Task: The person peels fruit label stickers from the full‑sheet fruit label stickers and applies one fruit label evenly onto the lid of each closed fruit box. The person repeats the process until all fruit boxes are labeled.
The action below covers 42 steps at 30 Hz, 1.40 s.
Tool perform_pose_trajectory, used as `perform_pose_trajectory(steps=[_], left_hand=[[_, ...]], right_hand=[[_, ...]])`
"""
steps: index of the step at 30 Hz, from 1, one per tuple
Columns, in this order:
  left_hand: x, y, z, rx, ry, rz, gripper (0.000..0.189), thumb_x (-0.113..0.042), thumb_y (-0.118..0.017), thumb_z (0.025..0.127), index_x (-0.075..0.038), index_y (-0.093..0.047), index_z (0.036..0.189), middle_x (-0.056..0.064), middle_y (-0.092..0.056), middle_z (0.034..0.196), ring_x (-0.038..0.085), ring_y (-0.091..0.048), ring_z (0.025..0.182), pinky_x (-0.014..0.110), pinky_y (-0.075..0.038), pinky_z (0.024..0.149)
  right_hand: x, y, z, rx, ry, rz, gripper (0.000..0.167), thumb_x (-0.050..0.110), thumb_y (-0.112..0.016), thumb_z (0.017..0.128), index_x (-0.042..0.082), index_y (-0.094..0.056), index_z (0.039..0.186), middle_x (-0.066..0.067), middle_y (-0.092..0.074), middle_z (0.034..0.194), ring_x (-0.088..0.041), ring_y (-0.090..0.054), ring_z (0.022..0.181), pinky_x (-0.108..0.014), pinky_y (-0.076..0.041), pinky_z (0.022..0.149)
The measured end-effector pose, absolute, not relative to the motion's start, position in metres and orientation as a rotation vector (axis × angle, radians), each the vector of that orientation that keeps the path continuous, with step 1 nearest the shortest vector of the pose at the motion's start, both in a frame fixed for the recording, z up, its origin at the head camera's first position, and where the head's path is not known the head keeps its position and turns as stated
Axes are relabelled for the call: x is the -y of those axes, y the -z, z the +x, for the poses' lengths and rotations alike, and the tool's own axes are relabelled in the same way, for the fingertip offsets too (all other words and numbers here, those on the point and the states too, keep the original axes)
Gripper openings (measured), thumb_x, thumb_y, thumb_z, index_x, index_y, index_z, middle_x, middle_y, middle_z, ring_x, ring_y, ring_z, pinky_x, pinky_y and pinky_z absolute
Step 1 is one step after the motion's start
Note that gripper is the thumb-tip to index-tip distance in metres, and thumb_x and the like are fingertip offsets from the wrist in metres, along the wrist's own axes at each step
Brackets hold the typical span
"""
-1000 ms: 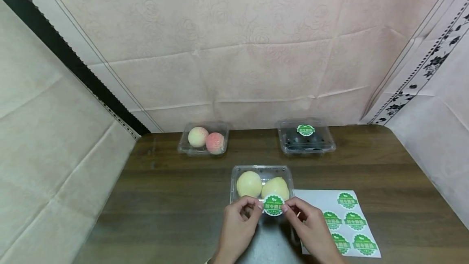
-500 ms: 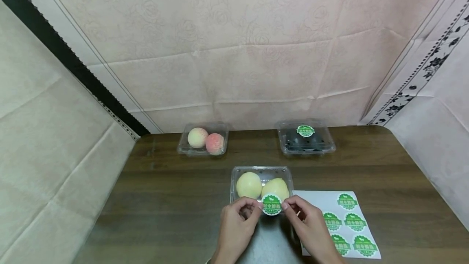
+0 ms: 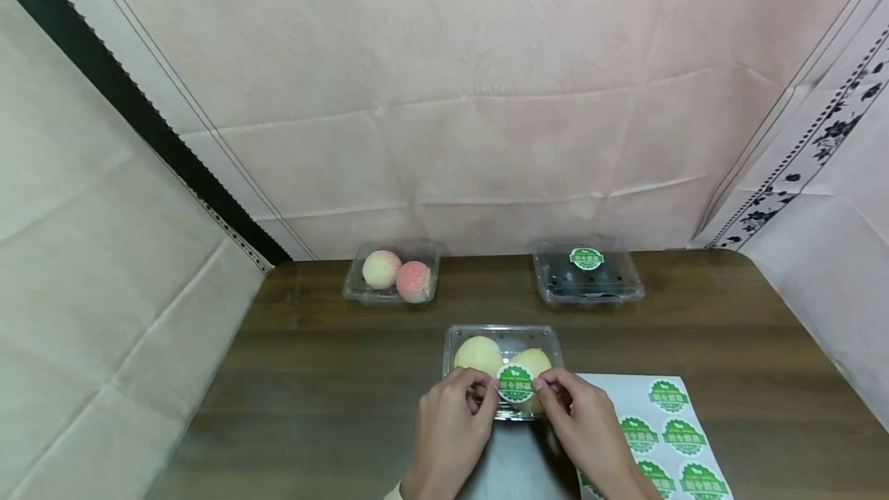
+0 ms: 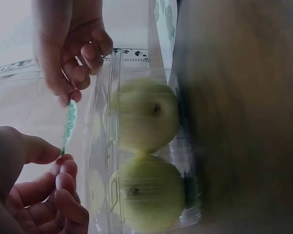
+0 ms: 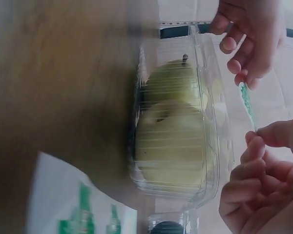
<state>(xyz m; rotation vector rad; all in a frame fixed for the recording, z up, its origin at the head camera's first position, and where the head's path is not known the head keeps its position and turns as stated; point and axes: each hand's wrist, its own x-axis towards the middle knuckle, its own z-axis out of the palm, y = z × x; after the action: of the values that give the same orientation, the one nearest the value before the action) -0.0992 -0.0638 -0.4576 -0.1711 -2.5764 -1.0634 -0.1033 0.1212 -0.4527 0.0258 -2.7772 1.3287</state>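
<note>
A round green-and-white sticker point(image 3: 515, 383) is stretched between both hands, over the near part of a clear plastic clamshell box point(image 3: 501, 332). Thumb and forefinger of my left hand point(image 3: 454, 427) pinch its left edge, while my right hand point(image 3: 590, 427) pinches the right edge the same way. Inside the box sit two pale yellow-green pears point(image 3: 479, 354); its lid is down. Both wrist views show the sticker point(image 4: 69, 126) nearly edge-on, held a little above the lid and apart from it. The lower parts of the pears are partly covered by the hands in the head view.
A white sheet of green stickers point(image 3: 684, 437) lies to the right, partly under the right forearm. At the back stand a clear box with two peaches point(image 3: 413, 282) and a stickered box of dark fruit point(image 3: 586, 276). Pale cloth point(image 3: 444, 160) hangs behind the brown table point(image 3: 333, 407).
The head view has shifted, so the table sits slightly lower in it. The sticker has moved farther over the box, which now shows its near edge below the sticker. Both hands keep their pinch.
</note>
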Motion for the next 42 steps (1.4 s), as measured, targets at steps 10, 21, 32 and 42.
perform_pose_trajectory(steps=[10,21,32,42], left_hand=[[0.064,0.45,-0.117,2.617,0.797,-0.215,0.017,-0.022,-0.079,0.094,-0.019,-0.073,0.078,-0.013,-0.064,0.074,-0.002,-0.045,0.053,0.018,-0.037,0.046],[0.062,0.457,-0.122,2.666,0.784,-0.178,0.016,-0.025,-0.081,0.093,-0.021,-0.073,0.079,-0.015,-0.061,0.072,0.001,-0.051,0.056,0.021,-0.039,0.047],[0.07,0.442,-0.14,2.772,1.124,-0.182,0.018,-0.02,-0.071,0.101,-0.015,-0.072,0.084,-0.01,-0.058,0.07,0.004,-0.042,0.05,0.026,-0.037,0.047],[0.068,0.443,-0.141,2.853,0.908,-0.189,0.018,-0.021,-0.067,0.103,-0.013,-0.071,0.088,-0.007,-0.055,0.068,0.008,-0.046,0.051,0.028,-0.037,0.045]], right_hand=[[-0.116,0.45,-0.12,2.788,-1.011,0.162,0.011,0.019,-0.075,0.1,0.021,-0.074,0.09,0.013,-0.051,0.064,-0.004,-0.042,0.055,-0.025,-0.037,0.051],[-0.118,0.455,-0.122,2.793,-0.992,0.147,0.009,0.019,-0.076,0.099,0.02,-0.075,0.09,0.014,-0.052,0.064,-0.003,-0.042,0.055,-0.025,-0.036,0.049],[-0.119,0.447,-0.135,2.785,-1.062,0.157,0.009,0.017,-0.071,0.102,0.013,-0.077,0.096,0.009,-0.05,0.063,-0.007,-0.041,0.053,-0.025,-0.033,0.048],[-0.114,0.444,-0.141,2.867,-0.983,0.187,0.01,0.017,-0.071,0.101,0.013,-0.077,0.095,0.008,-0.055,0.064,-0.009,-0.046,0.054,-0.028,-0.036,0.047]])
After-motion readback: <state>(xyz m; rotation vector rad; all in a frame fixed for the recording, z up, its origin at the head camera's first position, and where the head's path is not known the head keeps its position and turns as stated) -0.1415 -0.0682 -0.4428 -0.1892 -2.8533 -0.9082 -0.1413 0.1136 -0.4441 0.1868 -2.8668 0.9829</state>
